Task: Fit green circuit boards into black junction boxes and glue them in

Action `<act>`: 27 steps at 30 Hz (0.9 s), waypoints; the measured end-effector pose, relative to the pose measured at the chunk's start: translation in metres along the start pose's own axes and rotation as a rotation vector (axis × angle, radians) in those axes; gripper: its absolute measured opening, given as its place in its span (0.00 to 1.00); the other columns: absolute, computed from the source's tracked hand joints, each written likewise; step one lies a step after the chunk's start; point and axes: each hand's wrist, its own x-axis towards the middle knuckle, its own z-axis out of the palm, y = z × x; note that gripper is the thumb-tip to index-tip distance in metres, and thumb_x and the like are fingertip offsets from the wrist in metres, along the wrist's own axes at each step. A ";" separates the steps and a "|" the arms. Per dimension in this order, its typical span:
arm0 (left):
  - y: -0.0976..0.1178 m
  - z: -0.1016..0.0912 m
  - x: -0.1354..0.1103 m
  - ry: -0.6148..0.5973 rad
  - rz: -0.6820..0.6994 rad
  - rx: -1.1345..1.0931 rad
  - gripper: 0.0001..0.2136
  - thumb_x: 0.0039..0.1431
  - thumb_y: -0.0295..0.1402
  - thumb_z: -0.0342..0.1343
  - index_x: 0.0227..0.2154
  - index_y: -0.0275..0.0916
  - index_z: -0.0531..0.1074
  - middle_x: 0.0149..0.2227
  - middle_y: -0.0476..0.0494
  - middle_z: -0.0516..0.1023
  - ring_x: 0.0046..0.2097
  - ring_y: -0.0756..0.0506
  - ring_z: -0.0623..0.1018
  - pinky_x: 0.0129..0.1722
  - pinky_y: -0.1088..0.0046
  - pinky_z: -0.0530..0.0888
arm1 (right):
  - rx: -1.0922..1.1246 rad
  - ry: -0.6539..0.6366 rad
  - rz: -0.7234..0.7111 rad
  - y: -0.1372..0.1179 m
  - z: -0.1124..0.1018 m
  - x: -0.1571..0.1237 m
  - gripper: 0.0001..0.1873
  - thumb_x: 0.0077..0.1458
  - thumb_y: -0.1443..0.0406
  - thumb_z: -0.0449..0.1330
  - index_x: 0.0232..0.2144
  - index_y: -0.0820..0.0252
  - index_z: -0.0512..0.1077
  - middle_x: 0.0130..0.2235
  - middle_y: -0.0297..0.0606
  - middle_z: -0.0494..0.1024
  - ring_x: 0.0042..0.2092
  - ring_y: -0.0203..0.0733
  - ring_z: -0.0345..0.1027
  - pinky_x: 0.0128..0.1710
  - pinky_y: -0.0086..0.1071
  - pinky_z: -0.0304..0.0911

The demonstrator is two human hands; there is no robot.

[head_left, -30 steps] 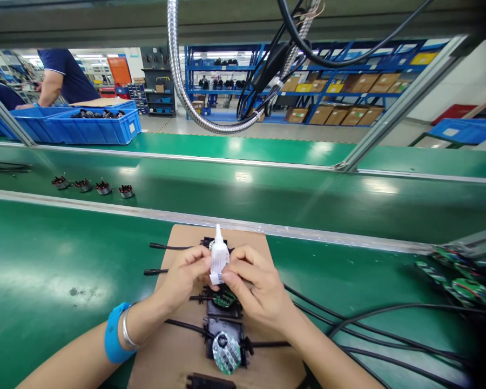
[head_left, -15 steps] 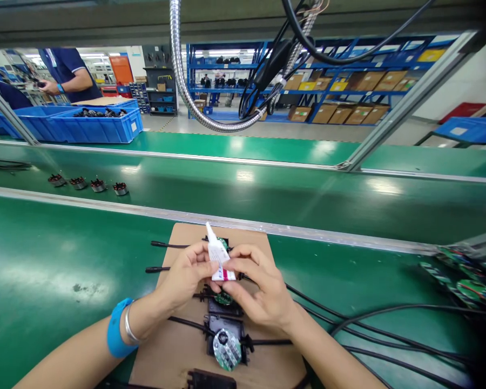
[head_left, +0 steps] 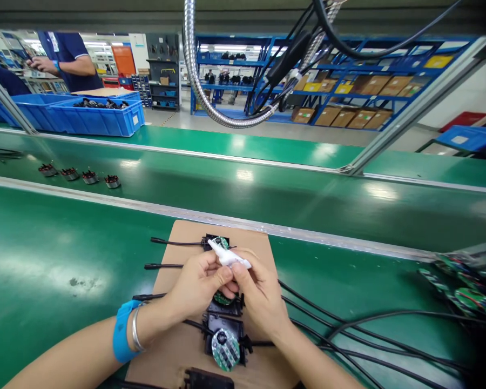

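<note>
A small white tube (head_left: 227,256) with a narrow nozzle is gripped between both hands, its tip pointing up and to the left. My left hand (head_left: 200,283) pinches it from the left and below, fingers closed. Thumb and fingers of my right hand (head_left: 261,289) are closed on its wide end. Beneath the hands lies a cardboard sheet (head_left: 166,346) bearing several black housings. A round green circuit board (head_left: 225,349) rests on the nearer housing (head_left: 227,324). Another board (head_left: 221,243) shows just past the tube's nozzle; one more is partly hidden under my hands.
Black cables (head_left: 372,316) run off to the right, near a pile of circuit boards (head_left: 465,286). Several small motor-like parts (head_left: 89,176) stand on the green belt beyond the rail (head_left: 210,220). Blue bins (head_left: 101,119) and a person (head_left: 71,62) are farther back. A metal hose (head_left: 194,81) hangs overhead.
The tube has tipped from near upright to a leftward slant, and its printed red-striped face has turned out of sight. My hands have closed in around it.
</note>
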 end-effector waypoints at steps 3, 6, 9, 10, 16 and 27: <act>0.004 -0.002 0.000 -0.069 -0.038 0.084 0.23 0.57 0.50 0.55 0.38 0.31 0.74 0.30 0.40 0.77 0.30 0.47 0.76 0.31 0.72 0.75 | -0.070 -0.008 0.052 -0.005 -0.010 0.008 0.11 0.62 0.58 0.54 0.38 0.59 0.72 0.33 0.37 0.76 0.32 0.38 0.70 0.31 0.29 0.65; 0.008 -0.011 -0.006 -0.132 -0.001 0.387 0.14 0.59 0.40 0.55 0.39 0.35 0.76 0.34 0.40 0.78 0.34 0.45 0.77 0.35 0.69 0.75 | -0.287 -0.151 0.093 -0.005 -0.028 0.034 0.12 0.61 0.57 0.54 0.35 0.59 0.70 0.26 0.33 0.74 0.27 0.37 0.67 0.27 0.28 0.61; 0.005 -0.023 -0.015 -0.151 0.225 0.874 0.12 0.59 0.32 0.54 0.44 0.37 0.75 0.43 0.40 0.77 0.44 0.41 0.75 0.47 0.61 0.72 | -0.537 -0.299 0.017 0.000 -0.040 0.068 0.14 0.60 0.57 0.54 0.25 0.58 0.64 0.20 0.28 0.65 0.22 0.33 0.58 0.22 0.27 0.52; 0.002 -0.026 -0.017 -0.139 0.294 0.986 0.13 0.59 0.31 0.53 0.46 0.37 0.73 0.46 0.39 0.76 0.48 0.40 0.74 0.50 0.59 0.71 | -0.595 -0.340 -0.024 0.002 -0.040 0.078 0.15 0.59 0.57 0.54 0.23 0.58 0.62 0.19 0.27 0.63 0.22 0.33 0.56 0.22 0.27 0.49; -0.023 -0.032 -0.017 -0.117 0.420 1.305 0.19 0.63 0.35 0.50 0.55 0.35 0.66 0.57 0.36 0.69 0.51 0.37 0.71 0.49 0.57 0.72 | -0.737 -0.605 -0.235 0.014 -0.025 0.109 0.12 0.61 0.60 0.50 0.26 0.59 0.63 0.25 0.33 0.68 0.26 0.35 0.59 0.28 0.29 0.52; -0.026 -0.035 -0.021 -0.175 0.454 1.296 0.16 0.66 0.34 0.44 0.52 0.34 0.67 0.49 0.39 0.74 0.44 0.40 0.72 0.43 0.61 0.72 | -0.893 -0.729 -0.434 0.025 -0.013 0.116 0.12 0.61 0.62 0.48 0.28 0.60 0.64 0.25 0.36 0.68 0.26 0.37 0.58 0.27 0.30 0.50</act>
